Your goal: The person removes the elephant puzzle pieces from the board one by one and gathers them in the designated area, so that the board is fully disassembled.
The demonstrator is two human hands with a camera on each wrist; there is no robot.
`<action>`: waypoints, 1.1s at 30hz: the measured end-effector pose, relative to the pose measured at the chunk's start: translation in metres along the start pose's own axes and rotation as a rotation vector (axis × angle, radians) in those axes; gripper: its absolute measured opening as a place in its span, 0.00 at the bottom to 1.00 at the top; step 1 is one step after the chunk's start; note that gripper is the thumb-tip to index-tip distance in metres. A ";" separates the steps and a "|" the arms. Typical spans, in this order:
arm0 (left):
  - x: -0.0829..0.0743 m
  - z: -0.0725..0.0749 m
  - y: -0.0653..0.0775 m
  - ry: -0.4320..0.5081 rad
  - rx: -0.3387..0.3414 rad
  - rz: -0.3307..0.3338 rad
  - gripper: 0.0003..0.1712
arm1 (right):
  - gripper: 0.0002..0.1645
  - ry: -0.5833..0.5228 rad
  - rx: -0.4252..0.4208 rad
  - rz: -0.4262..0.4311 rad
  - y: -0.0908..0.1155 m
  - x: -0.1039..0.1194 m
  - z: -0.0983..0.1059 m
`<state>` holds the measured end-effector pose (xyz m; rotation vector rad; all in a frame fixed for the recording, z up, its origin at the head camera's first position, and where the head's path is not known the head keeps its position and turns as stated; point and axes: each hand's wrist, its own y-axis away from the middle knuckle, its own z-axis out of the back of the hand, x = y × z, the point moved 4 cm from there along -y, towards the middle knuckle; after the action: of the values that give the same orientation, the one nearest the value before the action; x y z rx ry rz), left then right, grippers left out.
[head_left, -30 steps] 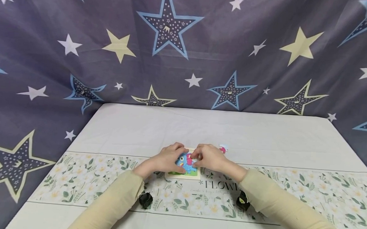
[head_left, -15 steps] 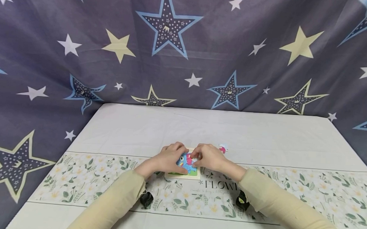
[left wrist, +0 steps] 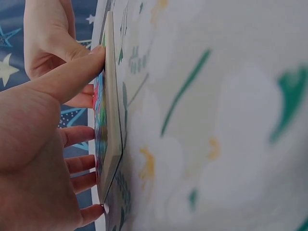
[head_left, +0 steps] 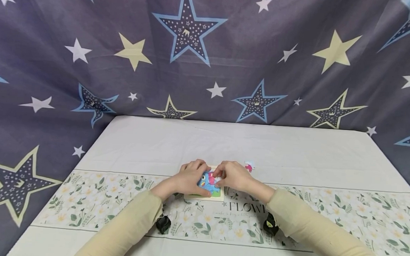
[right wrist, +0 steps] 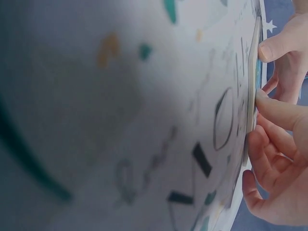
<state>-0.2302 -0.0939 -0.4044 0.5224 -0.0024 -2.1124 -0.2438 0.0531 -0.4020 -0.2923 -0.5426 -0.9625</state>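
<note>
Puzzle [head_left: 207,181] lying flat on worktop [head_left: 294,152], left hand [head_left: 189,178] resting spread across it, right hand [head_left: 236,177] touching with bent fingers [right wrist: 281,139], whether pinching anything unclear; loose piece [head_left: 249,166] lying just beyond. Puzzle looking light, stiff, likely sliding easily, calling for hold at rim [head_left: 216,198].

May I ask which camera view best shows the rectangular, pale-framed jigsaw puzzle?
Head view: the puzzle shows its coloured picture, partly covered. Left wrist view shows mainly its edge; right wrist view, a thin, partly hidden edge.
</note>
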 end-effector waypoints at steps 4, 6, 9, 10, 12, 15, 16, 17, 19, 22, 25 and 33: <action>-0.001 0.000 0.001 0.001 -0.001 -0.001 0.44 | 0.11 0.002 -0.001 -0.018 0.000 0.001 0.000; -0.001 0.001 0.001 0.004 0.000 0.002 0.44 | 0.11 0.008 -0.004 -0.022 0.000 0.002 0.000; 0.000 0.000 0.001 0.013 -0.003 -0.002 0.44 | 0.11 0.008 -0.007 -0.031 -0.001 0.002 0.000; 0.001 -0.001 0.000 0.012 -0.001 -0.002 0.44 | 0.11 0.006 -0.006 -0.037 -0.001 0.002 -0.001; 0.002 -0.001 0.000 0.009 0.001 -0.002 0.44 | 0.11 -0.001 -0.007 -0.043 -0.001 0.002 -0.001; 0.002 -0.002 -0.001 0.005 0.002 -0.006 0.44 | 0.11 -0.012 -0.007 -0.046 -0.002 0.001 -0.002; 0.002 -0.002 -0.001 0.003 0.001 -0.006 0.44 | 0.11 -0.017 -0.008 -0.045 -0.001 0.001 -0.002; 0.002 -0.002 -0.001 0.000 -0.001 -0.010 0.44 | 0.11 -0.020 -0.009 -0.042 -0.001 0.001 -0.002; 0.002 -0.002 -0.001 -0.013 -0.001 -0.015 0.44 | 0.11 -0.025 -0.008 -0.035 -0.001 0.002 -0.001; 0.000 -0.001 -0.002 -0.035 0.002 -0.020 0.44 | 0.11 -0.034 -0.009 -0.029 0.000 0.002 0.000; -0.001 -0.001 -0.002 -0.042 -0.002 -0.019 0.43 | 0.12 -0.039 -0.008 -0.024 0.000 0.002 0.000; 0.000 -0.001 -0.001 -0.039 0.006 -0.014 0.44 | 0.12 -0.063 0.015 0.003 -0.001 -0.001 -0.001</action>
<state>-0.2308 -0.0930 -0.4052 0.4861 -0.0269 -2.1366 -0.2450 0.0526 -0.4038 -0.3103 -0.6068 -0.9486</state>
